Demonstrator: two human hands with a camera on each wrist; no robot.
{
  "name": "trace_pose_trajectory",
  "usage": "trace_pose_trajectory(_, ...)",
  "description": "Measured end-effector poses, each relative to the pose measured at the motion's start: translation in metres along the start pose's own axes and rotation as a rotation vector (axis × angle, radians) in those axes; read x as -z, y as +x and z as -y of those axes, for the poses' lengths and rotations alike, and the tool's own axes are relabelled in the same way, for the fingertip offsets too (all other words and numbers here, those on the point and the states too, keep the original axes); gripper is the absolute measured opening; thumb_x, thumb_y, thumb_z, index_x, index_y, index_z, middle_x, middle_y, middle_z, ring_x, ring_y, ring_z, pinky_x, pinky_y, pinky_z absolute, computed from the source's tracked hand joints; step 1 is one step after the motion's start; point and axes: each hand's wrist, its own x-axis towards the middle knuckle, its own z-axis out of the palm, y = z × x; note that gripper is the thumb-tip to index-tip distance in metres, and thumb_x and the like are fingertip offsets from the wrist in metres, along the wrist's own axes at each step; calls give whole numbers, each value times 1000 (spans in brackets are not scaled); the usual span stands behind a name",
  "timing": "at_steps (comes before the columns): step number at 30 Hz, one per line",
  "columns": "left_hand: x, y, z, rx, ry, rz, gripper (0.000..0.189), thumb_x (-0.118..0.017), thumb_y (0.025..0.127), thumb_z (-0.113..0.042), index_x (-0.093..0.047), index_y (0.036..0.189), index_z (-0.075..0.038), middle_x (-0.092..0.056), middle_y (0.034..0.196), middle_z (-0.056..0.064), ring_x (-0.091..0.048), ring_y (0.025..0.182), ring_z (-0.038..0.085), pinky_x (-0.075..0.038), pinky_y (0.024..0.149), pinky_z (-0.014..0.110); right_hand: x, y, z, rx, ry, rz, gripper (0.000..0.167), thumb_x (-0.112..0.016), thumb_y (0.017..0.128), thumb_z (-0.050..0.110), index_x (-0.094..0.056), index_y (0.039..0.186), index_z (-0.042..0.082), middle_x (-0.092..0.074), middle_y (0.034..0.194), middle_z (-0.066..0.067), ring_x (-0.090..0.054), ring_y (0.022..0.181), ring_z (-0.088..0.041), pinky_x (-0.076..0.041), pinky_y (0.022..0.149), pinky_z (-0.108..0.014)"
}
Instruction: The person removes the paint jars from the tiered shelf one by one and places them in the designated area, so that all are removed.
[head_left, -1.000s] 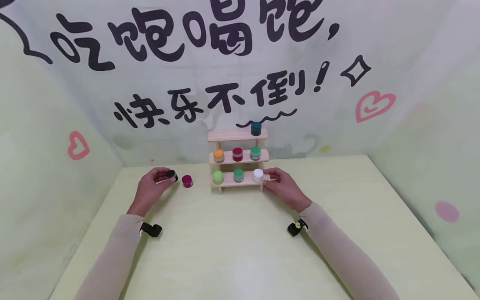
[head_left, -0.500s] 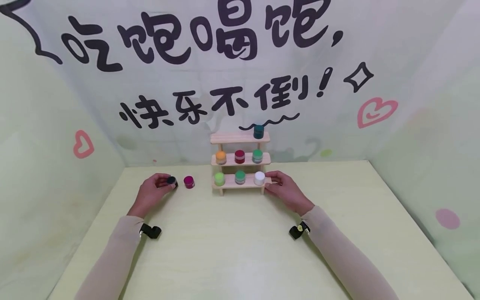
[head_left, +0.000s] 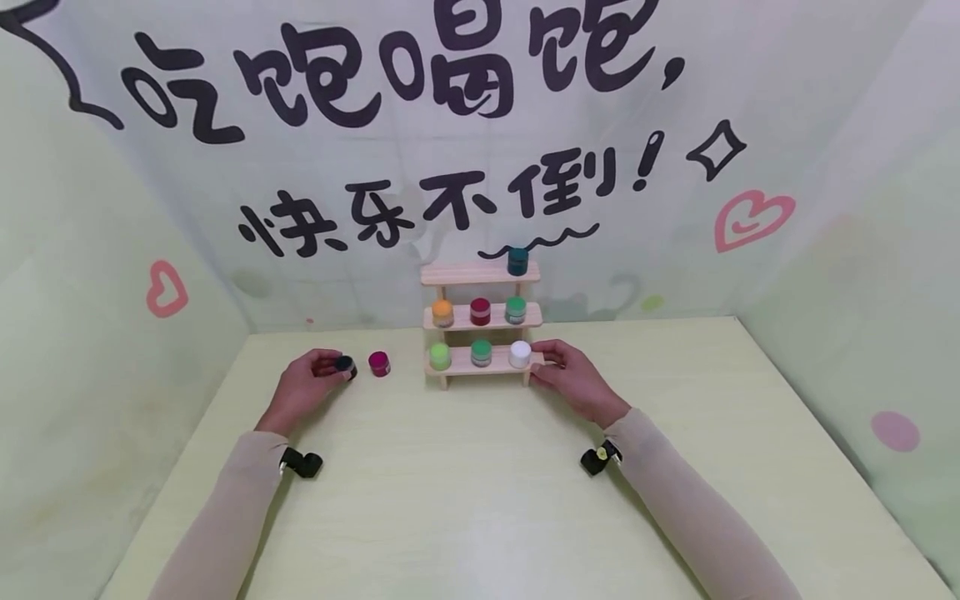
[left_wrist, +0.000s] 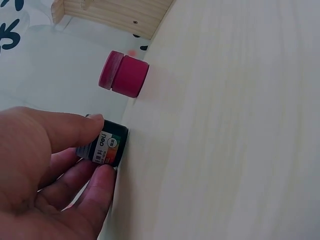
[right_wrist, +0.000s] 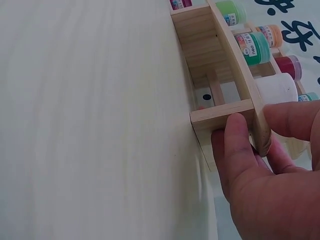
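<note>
At the left of the table my left hand point(head_left: 300, 390) holds a small black paint jar point(left_wrist: 109, 146) between thumb and fingers, its label facing the left wrist camera. Just right of it a magenta paint jar point(head_left: 379, 364) stands on the table. My right hand point(head_left: 573, 383) grips the right end of the lowest step of a three-tier wooden rack point(head_left: 465, 273), thumb and fingers around the board end. Close to those fingers sits a white jar point(head_left: 520, 354), beside a green jar point(head_left: 481, 353) and a light green jar point(head_left: 439, 357).
On the middle step are an orange jar point(head_left: 442, 313), a dark red jar point(head_left: 480, 312) and another green jar point(head_left: 515, 311). A teal jar point(head_left: 517, 262) stands at the right of the top step. Behind the rack hangs a printed backdrop point(head_left: 360, 283).
The head view has shifted slightly. Both hands keep their holds, the left on the black jar and the right on the rack, and the jars stay in place.
</note>
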Motion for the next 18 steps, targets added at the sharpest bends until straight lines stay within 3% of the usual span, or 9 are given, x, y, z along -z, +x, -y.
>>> trace_pose_trajectory(8,8,-7,-5,3,-7,-1,63,-75,100,-37,-53,149,-6,-62,144,21,-59,133,39,-51,109,51,1,2,0,-3,1,-5,47,-62,106,5,-46,150,0,-53,146,-22,-60,129,-29,-56,108,-35)
trace_pose_trajectory(13,16,-11,-17,0,-42,-80,64,-73,100,-43,-53,150,-7,-58,150,19,-55,140,39,-51,112,54,0,4,1,-10,-9,-44,45,-63,105,5,-49,147,1,-56,142,-21,-62,124,-28,-57,108,-37)
trace_pose_trajectory(18,18,-15,-34,-29,-82,-156,60,-72,100,-44,-57,145,-8,-60,148,13,-56,138,33,-51,115,48,-4,8,0,-23,4,-60,44,-63,103,2,-50,145,0,-57,138,-20,-63,120,-26,-59,105,-36)
